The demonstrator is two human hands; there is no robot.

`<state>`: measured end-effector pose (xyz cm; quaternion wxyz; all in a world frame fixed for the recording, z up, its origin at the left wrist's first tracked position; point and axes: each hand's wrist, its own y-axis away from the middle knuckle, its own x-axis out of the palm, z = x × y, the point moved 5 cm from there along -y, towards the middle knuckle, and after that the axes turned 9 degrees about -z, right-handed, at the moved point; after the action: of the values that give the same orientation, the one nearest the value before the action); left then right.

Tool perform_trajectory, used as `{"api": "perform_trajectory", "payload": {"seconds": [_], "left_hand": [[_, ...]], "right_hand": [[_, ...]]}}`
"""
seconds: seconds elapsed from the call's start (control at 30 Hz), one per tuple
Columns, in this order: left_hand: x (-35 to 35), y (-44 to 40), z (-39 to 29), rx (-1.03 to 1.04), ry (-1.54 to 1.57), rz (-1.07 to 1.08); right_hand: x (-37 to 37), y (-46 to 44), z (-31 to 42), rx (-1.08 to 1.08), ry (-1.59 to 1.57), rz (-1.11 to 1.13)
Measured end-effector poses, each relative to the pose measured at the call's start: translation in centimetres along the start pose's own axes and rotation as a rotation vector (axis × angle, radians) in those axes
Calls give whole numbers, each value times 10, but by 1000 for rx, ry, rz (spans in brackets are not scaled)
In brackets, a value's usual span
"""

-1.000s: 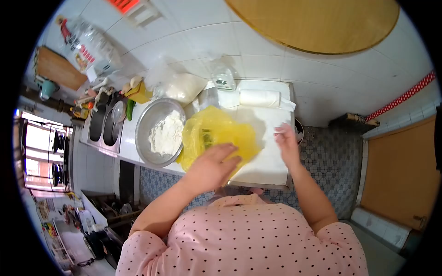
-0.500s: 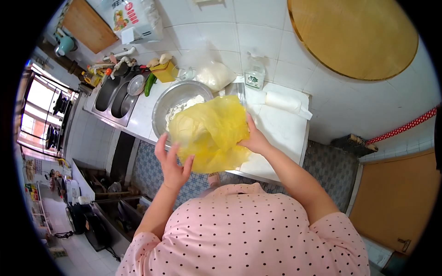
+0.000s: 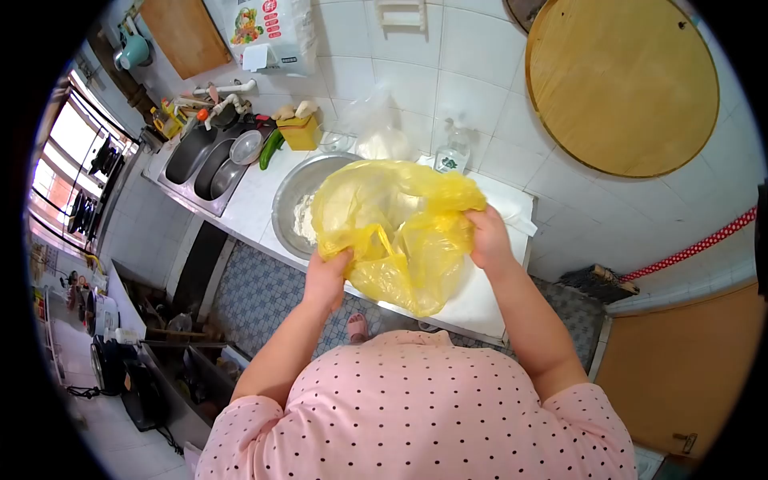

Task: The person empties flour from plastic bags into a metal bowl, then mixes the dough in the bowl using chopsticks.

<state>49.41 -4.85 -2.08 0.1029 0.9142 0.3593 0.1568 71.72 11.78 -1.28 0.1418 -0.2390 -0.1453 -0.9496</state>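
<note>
Stretched between my two hands is a thin yellow plastic bag (image 3: 424, 264), spread out above the counter. My left hand (image 3: 326, 280) is closed on its lower left edge, and my right hand (image 3: 488, 236) grips its right side. Behind the bag stands a wide metal basin (image 3: 290, 196) with white flour (image 3: 305, 220) in it; the bag covers much of the basin. A pale shape shows through the upper part of the bag, but I cannot tell whether it lies inside or behind it.
A clear bag of white powder (image 3: 384, 144) and a clear bottle (image 3: 452, 152) stand along the wall. To the left are a yellow box (image 3: 298, 134), a green cucumber (image 3: 272, 149) and a double sink (image 3: 216, 176). A large round board (image 3: 624, 88) hangs at right.
My left hand, open beside the bag before, has closed on its edge. My right hand has moved right, and the bag is spread wider. The view has shifted a little.
</note>
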Motion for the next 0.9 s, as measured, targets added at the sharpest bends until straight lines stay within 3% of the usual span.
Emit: {"api": "perform_trajectory", "payload": {"seconds": [0.2, 0.33, 0.5, 0.6, 0.7, 0.77, 0.83, 0.9], "left_hand": [[32, -18, -23, 127, -14, 186], [55, -43, -13, 183, -17, 294], [71, -66, -22, 158, -51, 295], [61, -69, -44, 265, -73, 158], [44, -1, -111, 1358, -576, -130], [73, 50, -131, 1467, -880, 356], [99, 53, -121, 1257, -916, 550], [109, 26, -108, 1034, -866, 539]], "right_hand": [[-63, 24, 39, -120, -12, -162], [-85, 33, 47, -181, -189, -144], [-57, 26, 57, -280, -342, -159], [-9, 23, 65, -335, -358, -138], [47, 31, 72, -378, -417, -146], [72, 35, 73, -406, -437, -129], [93, 41, 73, -409, -457, -101], [113, 46, 72, -395, -482, -62]]}}
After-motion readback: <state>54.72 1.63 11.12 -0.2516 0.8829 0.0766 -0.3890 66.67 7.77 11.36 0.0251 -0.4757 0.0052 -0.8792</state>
